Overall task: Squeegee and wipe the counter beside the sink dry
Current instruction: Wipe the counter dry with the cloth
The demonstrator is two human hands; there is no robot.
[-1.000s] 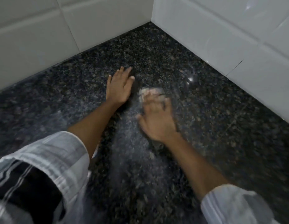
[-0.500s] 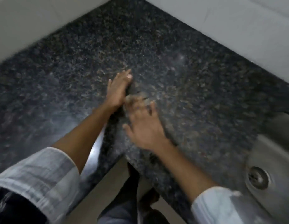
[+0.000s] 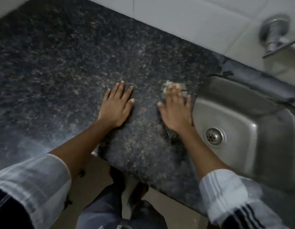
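The dark speckled granite counter (image 3: 69, 66) fills the left and middle of the view. My left hand (image 3: 116, 106) lies flat on it with straight fingers. My right hand (image 3: 175, 109) presses flat on a small pale cloth (image 3: 167, 85), whose edge shows past the fingertips, right beside the steel sink (image 3: 242, 123). Most of the cloth is hidden under the hand.
White wall tiles (image 3: 184, 19) run behind the counter. A chrome tap (image 3: 274, 32) juts from the wall above the sink, whose drain (image 3: 213, 136) lies at the right. The counter's front edge (image 3: 143, 177) cuts diagonally; my legs and the floor show below it.
My right hand has slid the cloth rightward, away from the left hand, to the sink's rim. The view has swung right, bringing the sink and tap in.
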